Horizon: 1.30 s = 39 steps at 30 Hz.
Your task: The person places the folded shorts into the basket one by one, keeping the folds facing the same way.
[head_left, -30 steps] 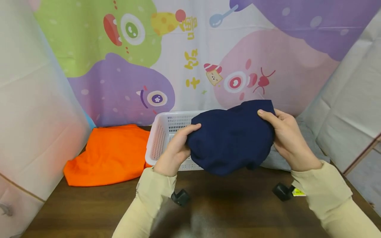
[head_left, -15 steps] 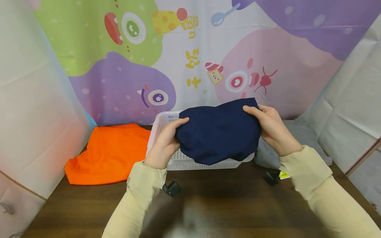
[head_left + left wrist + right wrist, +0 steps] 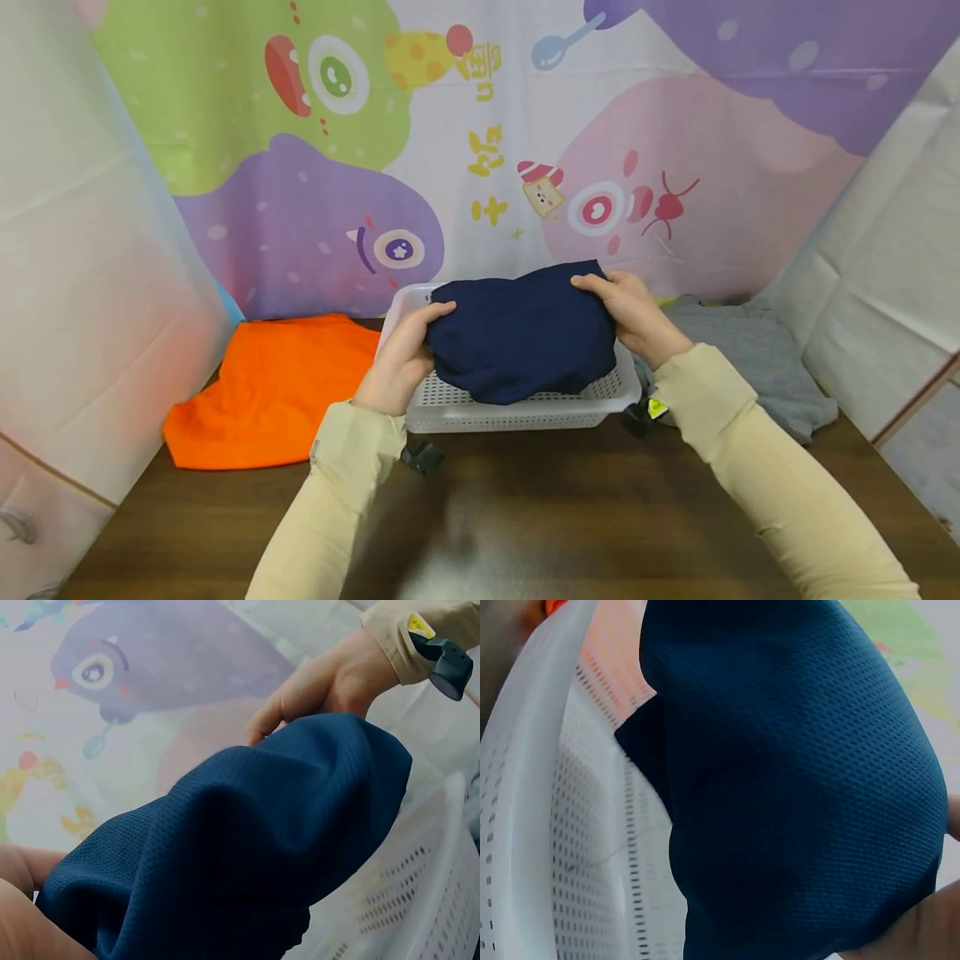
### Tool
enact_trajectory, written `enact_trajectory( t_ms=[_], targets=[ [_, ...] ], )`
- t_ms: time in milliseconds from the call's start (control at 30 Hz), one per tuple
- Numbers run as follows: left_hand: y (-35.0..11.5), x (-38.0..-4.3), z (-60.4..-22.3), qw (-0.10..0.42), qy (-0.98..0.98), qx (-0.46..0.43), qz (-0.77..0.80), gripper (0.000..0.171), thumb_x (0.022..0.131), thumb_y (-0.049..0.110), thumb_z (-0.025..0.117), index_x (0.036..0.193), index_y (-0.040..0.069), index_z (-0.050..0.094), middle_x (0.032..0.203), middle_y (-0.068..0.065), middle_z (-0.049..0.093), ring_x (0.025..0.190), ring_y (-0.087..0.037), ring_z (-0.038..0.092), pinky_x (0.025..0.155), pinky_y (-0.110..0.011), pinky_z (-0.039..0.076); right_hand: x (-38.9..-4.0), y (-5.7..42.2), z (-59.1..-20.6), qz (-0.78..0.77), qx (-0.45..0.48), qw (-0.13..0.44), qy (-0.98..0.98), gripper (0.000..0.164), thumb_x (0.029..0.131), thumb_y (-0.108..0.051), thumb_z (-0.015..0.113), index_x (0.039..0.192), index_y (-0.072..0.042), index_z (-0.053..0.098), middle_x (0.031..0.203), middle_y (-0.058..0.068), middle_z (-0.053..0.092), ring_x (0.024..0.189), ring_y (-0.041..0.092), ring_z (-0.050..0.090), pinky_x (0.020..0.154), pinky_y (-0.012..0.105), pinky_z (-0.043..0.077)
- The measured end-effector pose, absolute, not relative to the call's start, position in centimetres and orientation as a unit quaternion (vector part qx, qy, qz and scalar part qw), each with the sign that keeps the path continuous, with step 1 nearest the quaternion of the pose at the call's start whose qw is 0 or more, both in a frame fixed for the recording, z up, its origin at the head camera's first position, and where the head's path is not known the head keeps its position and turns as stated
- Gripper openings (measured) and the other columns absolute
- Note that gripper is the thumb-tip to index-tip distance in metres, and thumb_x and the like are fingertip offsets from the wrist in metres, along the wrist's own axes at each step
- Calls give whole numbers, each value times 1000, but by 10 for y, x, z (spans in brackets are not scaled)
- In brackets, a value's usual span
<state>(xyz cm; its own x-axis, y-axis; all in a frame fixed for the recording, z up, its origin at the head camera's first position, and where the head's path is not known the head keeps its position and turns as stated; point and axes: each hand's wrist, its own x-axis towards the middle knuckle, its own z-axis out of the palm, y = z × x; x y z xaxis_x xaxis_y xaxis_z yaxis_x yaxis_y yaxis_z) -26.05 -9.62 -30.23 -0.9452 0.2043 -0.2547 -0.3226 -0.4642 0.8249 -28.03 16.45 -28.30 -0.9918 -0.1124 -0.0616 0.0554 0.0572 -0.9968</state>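
Note:
A folded navy cloth [image 3: 525, 342], maybe a garment, is held up between both hands over a white perforated plastic basket [image 3: 510, 417]. My left hand [image 3: 397, 358] pinches its left end, thumb on top. On the other end my right hand [image 3: 637, 317] grips the upper right corner, the thumb lying over the edge. In the left wrist view the navy cloth [image 3: 247, 825] sags between the hands, its weave finely dimpled. The right wrist view shows the cloth [image 3: 802, 780] beside the inner wall of the basket [image 3: 592, 817], with a loose flap hanging down.
An orange folded cloth [image 3: 277, 392] lies on the table left of the basket. A grey cloth [image 3: 750, 358] lies to the right, partly behind my right arm. The dark wooden table [image 3: 562, 508] extends in front. A cartoon-printed curtain [image 3: 480, 242] hangs behind.
Both hands have carried the navy cloth to the left and slightly down, from the basket's right part to over its middle. More of the grey cloth shows now.

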Motion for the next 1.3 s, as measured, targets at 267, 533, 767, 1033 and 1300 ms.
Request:
enact_trajectory(
  t_ms=[267, 533, 767, 1033, 1300],
  targets=[
    [-104, -275, -314, 152, 511, -69, 843, 5, 91, 15, 49, 92, 10, 49, 83, 5, 55, 69, -10, 53, 68, -23, 44, -304, 156, -303, -640, -2, 74, 765, 48, 89, -28, 56, 124, 4, 49, 102, 7, 56, 75, 11, 59, 71, 25, 50],
    [-107, -286, -329, 149, 539, -64, 827, 28, 91, 7, 47, 119, 8, 47, 96, 3, 56, 74, -8, 57, 68, -21, 48, -321, 153, -322, -615, -4, 93, 783, 53, 90, -24, 54, 133, 3, 41, 131, 22, 44, 109, 33, 50, 95, 42, 41],
    [-110, -292, -342, 136, 556, -75, 816, 48, 89, -1, 46, 135, 7, 37, 89, 4, 56, 71, -7, 58, 65, -20, 50, -326, 148, -338, -595, -8, 113, 796, 52, 91, -22, 54, 134, 2, 38, 131, 21, 44, 116, 36, 45, 100, 44, 37],
    [-113, -289, -359, 151, 550, -100, 815, 50, 89, -1, 45, 136, 10, 35, 98, 1, 52, 74, -9, 57, 67, -21, 49, -324, 148, -351, -598, 1, 146, 788, 71, 92, -20, 52, 145, 0, 9, 147, 19, 21, 132, 35, 27, 108, 45, 25],
    [-116, -287, -358, 148, 555, -90, 813, 51, 90, -1, 44, 138, 12, 34, 98, 3, 53, 75, -7, 56, 67, -20, 48, -322, 147, -354, -605, 7, 146, 783, 73, 92, -20, 52, 146, -5, 6, 149, 17, 17, 133, 35, 25, 108, 45, 24]
  ],
)
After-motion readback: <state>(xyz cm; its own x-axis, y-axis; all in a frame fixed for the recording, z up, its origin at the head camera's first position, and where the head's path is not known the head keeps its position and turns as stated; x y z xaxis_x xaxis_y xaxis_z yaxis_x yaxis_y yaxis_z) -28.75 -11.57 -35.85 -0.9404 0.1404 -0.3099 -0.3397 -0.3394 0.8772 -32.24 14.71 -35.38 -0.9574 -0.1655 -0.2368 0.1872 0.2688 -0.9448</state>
